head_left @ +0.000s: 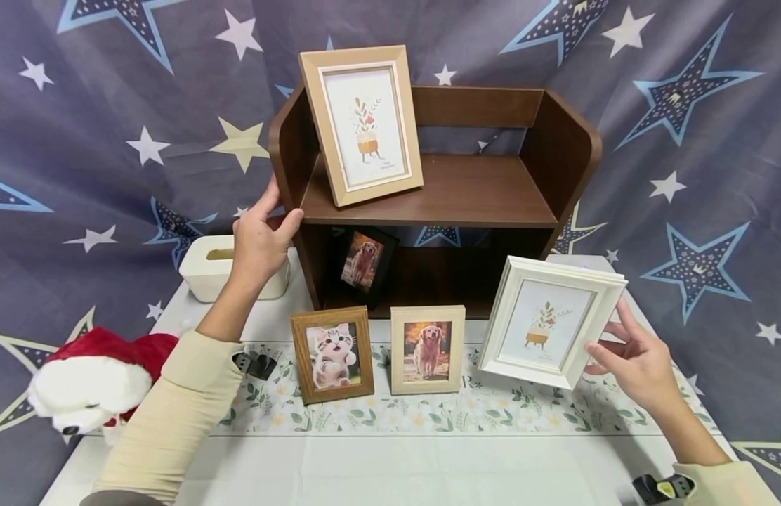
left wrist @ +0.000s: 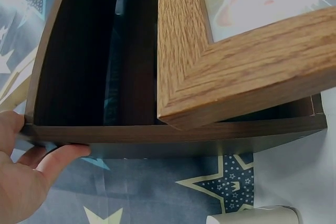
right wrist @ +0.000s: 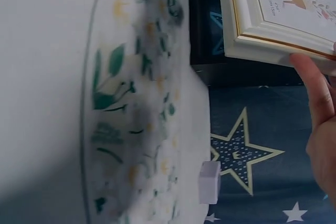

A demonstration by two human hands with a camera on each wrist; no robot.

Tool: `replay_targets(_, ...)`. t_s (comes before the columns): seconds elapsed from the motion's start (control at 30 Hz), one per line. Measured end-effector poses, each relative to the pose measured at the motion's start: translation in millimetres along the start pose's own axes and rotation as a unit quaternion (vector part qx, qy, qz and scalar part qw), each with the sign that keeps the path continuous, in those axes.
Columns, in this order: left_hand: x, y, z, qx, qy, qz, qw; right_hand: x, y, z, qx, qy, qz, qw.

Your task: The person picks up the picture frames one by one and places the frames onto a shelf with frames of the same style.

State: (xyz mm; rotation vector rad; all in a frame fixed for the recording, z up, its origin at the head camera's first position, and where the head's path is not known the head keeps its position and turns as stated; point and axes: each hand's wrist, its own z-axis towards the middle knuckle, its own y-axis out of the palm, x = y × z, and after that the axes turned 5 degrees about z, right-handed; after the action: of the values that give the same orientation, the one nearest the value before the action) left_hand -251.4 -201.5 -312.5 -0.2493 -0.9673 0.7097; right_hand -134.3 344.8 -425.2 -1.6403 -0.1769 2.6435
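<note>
The right hand (head_left: 640,362) pinches the white frame (head_left: 548,320) by its right edge, tilted before the brown shelf (head_left: 485,186), whose left side the left hand (head_left: 260,235) grips; I'd call this a carrying step, the next move needing a steady hold.

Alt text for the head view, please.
The right hand holds a white picture frame; the left hand grips a brown shelf bearing a tan frame and a black frame. On the table stand a brown frame and a cream frame.
</note>
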Motion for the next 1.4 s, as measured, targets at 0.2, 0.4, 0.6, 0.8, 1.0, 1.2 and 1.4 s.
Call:
replay_targets(0.2, -1.1, 0.7, 0.2, -0.002, -0.001, 0.009, 1.0000, -10.9, -1.0, 7.2, -0.018, -0.031, 0.006, 0.9993)
replay_targets(0.4, -1.0, 0.6, 0.1, -0.002, -0.005, 0.021, 0.9998, -20.3, -1.1, 13.3, -0.015, -0.025, 0.000, 0.9996)
replay_targets(0.6, -1.3, -0.1, 1.0, 0.000, 0.000, 0.016, 0.9999, -27.2, 0.3, 20.0, -0.008, -0.022, 0.015, 0.9996)
replay_targets(0.8, -2.3, 0.0, 0.7, 0.000, 0.001, 0.007, 1.0000, -33.5, 2.1, 25.5, -0.019, -0.034, 0.029, 0.9988)
replay_targets(1.0, -2.8, 1.4, 0.9, 0.003, 0.007, 0.010, 0.9999, -39.8, 2.9, 32.7, -0.030, -0.054, 0.049, 0.9969)
replay_targets(1.2, -2.1, 1.3, 0.6, 0.011, 0.010, 0.013, 0.9998, -48.6, 2.8, 41.5, -0.029, -0.062, 0.024, 0.9974)
replay_targets(1.4, -0.9, 0.8, 0.0, 0.009, 0.008, 0.008, 0.9999, -59.0, 3.2, 48.9, -0.019, -0.053, 0.004, 0.9984)
